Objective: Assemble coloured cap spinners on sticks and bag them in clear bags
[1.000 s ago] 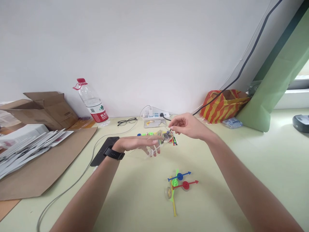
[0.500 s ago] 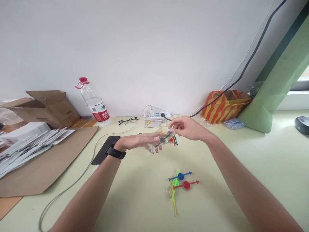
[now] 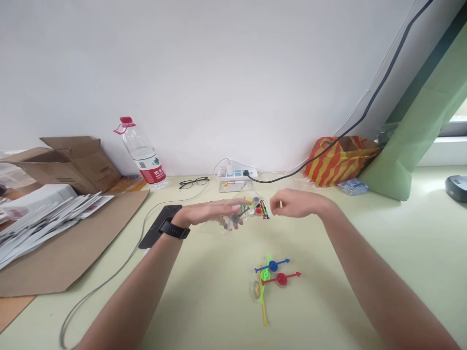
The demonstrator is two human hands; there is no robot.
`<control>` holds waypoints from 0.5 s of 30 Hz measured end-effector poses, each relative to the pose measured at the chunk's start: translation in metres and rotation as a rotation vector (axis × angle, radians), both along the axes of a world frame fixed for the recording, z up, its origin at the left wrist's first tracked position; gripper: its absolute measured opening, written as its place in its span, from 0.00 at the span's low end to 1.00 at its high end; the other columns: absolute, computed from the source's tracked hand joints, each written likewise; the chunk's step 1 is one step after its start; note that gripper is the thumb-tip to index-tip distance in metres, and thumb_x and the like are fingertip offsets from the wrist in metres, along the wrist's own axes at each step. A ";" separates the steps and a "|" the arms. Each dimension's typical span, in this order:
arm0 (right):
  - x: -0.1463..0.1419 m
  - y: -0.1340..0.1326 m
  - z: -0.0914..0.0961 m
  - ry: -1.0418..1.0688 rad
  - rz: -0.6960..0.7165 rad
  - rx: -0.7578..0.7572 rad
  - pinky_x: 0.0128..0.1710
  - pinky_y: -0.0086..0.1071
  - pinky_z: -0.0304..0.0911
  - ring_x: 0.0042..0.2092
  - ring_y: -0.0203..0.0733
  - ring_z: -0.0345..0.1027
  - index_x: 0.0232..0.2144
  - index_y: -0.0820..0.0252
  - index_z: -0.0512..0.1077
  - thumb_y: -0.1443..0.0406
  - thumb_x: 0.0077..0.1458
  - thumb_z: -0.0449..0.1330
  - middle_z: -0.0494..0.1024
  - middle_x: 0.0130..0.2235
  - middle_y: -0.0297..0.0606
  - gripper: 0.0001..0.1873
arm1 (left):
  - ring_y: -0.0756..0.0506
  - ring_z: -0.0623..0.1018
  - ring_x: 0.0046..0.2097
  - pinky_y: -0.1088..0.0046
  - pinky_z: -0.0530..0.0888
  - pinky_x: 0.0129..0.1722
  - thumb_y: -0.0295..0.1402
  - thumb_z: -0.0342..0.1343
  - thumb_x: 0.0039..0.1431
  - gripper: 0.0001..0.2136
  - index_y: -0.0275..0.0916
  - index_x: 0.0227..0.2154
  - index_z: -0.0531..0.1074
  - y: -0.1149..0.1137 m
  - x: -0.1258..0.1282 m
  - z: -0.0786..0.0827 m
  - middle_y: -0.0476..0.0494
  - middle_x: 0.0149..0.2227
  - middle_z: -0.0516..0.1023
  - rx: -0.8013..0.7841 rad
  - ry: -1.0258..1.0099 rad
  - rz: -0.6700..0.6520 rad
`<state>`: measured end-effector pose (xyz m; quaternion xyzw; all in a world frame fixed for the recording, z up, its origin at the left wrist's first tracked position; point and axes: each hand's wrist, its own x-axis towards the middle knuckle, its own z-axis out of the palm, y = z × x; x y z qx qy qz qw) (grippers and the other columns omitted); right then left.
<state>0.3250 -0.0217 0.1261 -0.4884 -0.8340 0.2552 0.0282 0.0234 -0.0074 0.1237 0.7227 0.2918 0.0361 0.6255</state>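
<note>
The left hand [image 3: 207,212] grips a clear plastic bag [image 3: 222,226] above the tabletop [image 3: 321,272], a dark arrow spinner [image 3: 236,218] seemingly inside it. Right of the bag and apart from it, the right hand [image 3: 294,203] has curled fingers; whether it holds anything, I cannot tell. Nearer the camera than the bag, blue [image 3: 273,266], red [image 3: 282,279], green [image 3: 265,275] and yellow arrow spinners [image 3: 257,290] lie clustered. Beyond the bag sits a power strip [image 3: 235,176].
</note>
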 end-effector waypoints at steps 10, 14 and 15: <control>-0.055 -0.001 -0.042 -0.119 0.497 -0.553 0.34 0.28 0.64 0.37 0.40 0.74 0.36 0.58 0.81 0.57 0.37 0.76 0.81 0.34 0.32 0.21 | 0.42 0.75 0.49 0.64 0.72 0.50 0.53 0.48 0.70 0.30 0.51 0.70 0.56 0.002 -0.001 0.000 0.38 0.53 0.74 0.005 0.010 -0.013; -0.059 -0.005 -0.042 -0.104 0.542 -0.578 0.35 0.27 0.64 0.37 0.39 0.73 0.35 0.57 0.81 0.53 0.37 0.76 0.81 0.34 0.31 0.22 | 0.42 0.75 0.49 0.64 0.72 0.50 0.53 0.48 0.70 0.30 0.51 0.70 0.55 0.002 -0.001 -0.001 0.38 0.53 0.74 0.010 0.017 -0.012; -0.060 -0.006 -0.041 -0.082 0.560 -0.571 0.35 0.27 0.64 0.37 0.39 0.73 0.35 0.57 0.81 0.52 0.39 0.76 0.82 0.35 0.31 0.22 | 0.42 0.75 0.49 0.64 0.71 0.50 0.53 0.48 0.70 0.30 0.51 0.71 0.55 0.002 -0.001 -0.001 0.39 0.53 0.74 0.011 0.018 -0.013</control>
